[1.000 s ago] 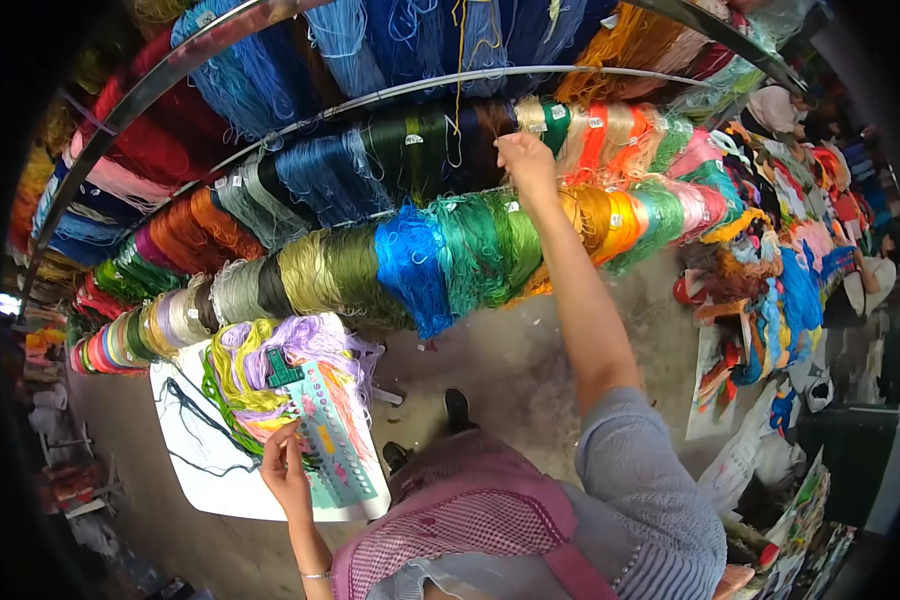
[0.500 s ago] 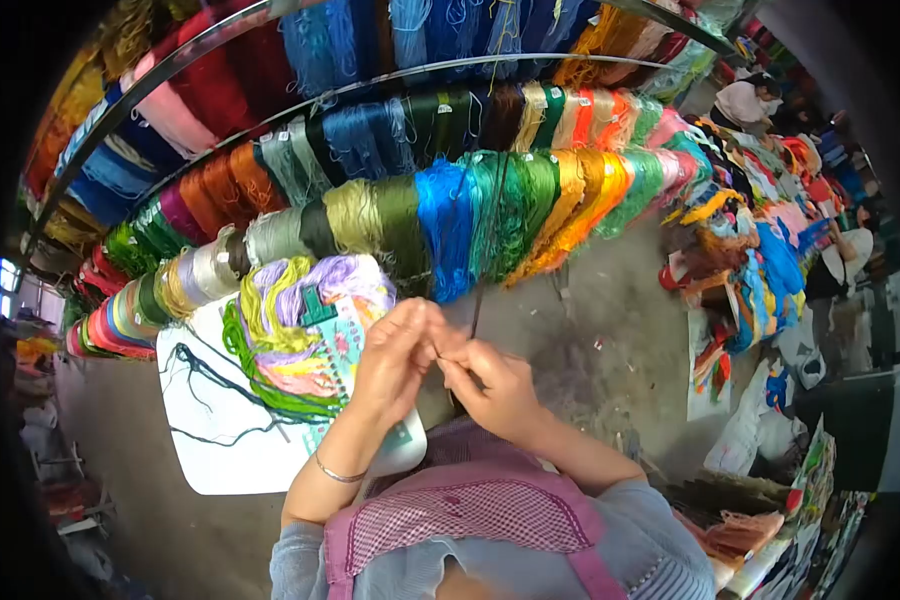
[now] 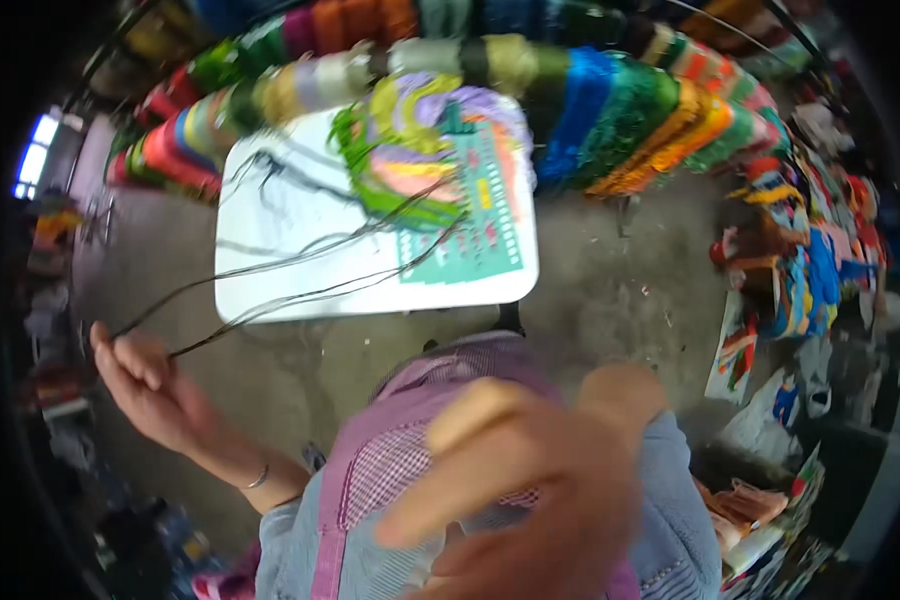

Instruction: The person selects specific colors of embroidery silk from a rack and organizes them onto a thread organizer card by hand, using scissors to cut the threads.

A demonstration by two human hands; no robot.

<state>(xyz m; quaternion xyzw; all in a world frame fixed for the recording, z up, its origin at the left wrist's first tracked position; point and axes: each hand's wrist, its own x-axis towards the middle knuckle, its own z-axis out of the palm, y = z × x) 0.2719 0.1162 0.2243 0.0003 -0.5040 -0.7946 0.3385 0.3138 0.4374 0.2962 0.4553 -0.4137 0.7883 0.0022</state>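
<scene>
My left hand (image 3: 145, 385), with a bracelet at its wrist, is stretched far out to the left. Its fingers are closed on several dark yarn strands (image 3: 220, 274), which run back across a white board (image 3: 450, 296). My right hand (image 3: 530, 470) is close to the camera in front of my chest, smeared by motion; whether it holds anything cannot be made out. On the board lie bundled yarn skeins (image 3: 410, 150) in green, yellow, lilac and pink. Beside them is a green printed sheet (image 3: 485, 235). More dark yarn (image 3: 270, 165) lies loosely at the board's upper left.
Behind the board, a rack carries a long row of coloured yarn hanks (image 3: 575, 115). To the right stands a heap of colourful yarn (image 3: 810, 270). White bags (image 3: 760, 420) lie on the floor at the lower right. My pink checked apron (image 3: 385, 465) is below the board.
My hands, together over the board before, are now far apart. The left went out left, drawing the strands along; the right came back toward my chest. The view has tilted downward.
</scene>
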